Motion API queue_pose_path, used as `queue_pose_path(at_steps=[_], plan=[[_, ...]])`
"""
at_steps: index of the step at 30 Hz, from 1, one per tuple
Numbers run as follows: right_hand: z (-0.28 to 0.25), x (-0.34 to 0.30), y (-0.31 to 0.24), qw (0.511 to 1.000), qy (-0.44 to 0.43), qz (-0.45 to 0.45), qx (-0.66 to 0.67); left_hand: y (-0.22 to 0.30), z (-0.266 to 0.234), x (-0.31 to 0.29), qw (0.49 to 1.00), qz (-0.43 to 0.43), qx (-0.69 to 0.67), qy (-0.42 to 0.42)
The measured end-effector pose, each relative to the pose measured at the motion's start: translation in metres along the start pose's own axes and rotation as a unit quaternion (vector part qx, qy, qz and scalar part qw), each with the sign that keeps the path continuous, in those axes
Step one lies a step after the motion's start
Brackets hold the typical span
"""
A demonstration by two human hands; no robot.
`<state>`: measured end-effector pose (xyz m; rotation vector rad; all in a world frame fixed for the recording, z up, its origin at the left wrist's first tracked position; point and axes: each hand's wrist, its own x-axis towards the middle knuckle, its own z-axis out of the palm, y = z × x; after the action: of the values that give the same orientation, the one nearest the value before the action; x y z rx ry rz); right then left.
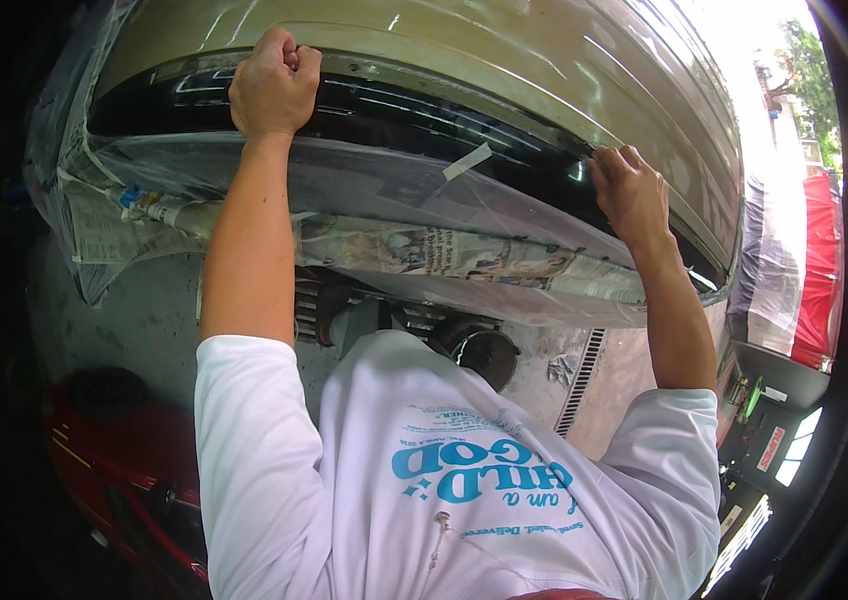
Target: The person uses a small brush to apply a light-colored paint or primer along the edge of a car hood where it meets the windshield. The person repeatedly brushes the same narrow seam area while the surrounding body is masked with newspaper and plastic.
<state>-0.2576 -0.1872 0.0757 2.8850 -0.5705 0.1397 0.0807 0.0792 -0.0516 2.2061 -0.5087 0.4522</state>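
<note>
Vehicle: a beige-gold car body fills the upper part of the view, curving from the left edge to the right edge, with a dark glossy band running along it below the painted panel.
Masking: clear plastic sheet hangs from the lower edge of the dark band; beneath it a strip of newspaper is wrapped along the sheet's bottom edge.
Tape: one short piece of pale masking tape sits on the plastic sheet near the middle of the band, tilted.
Left hand: left hand is curled into a closed fist, knuckles up, pressed against the seam where the painted panel meets the upper edge of the dark band, towards the left end. Whether anything lies inside the fist cannot be told.
Right hand: right hand is partly closed, fingers bent and fingertips touching the upper edge of the plastic sheet at the dark band, towards the right end. It appears to pinch or press the sheet's edge; the exact grip is hidden.
Spacing: the two hands are well apart, with the tape piece between them.
Person: white long-sleeved shirt with blue print, sleeves pushed up the forearms.
Floor: grey concrete floor below the car; a red object lies at the lower left.
</note>
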Motion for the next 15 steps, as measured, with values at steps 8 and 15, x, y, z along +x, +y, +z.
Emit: queue_pose_path(at_steps=[8,15], plan=[[-0.02,0.051,0.011,0.988,-0.145,-0.046,0.003,0.007,-0.002,0.003,1.0,0.002,0.023,0.015],[-0.016,0.023,0.004,0.997,-0.07,-0.03,-0.014,-0.002,0.003,0.004,1.0,0.011,0.0,-0.014]])
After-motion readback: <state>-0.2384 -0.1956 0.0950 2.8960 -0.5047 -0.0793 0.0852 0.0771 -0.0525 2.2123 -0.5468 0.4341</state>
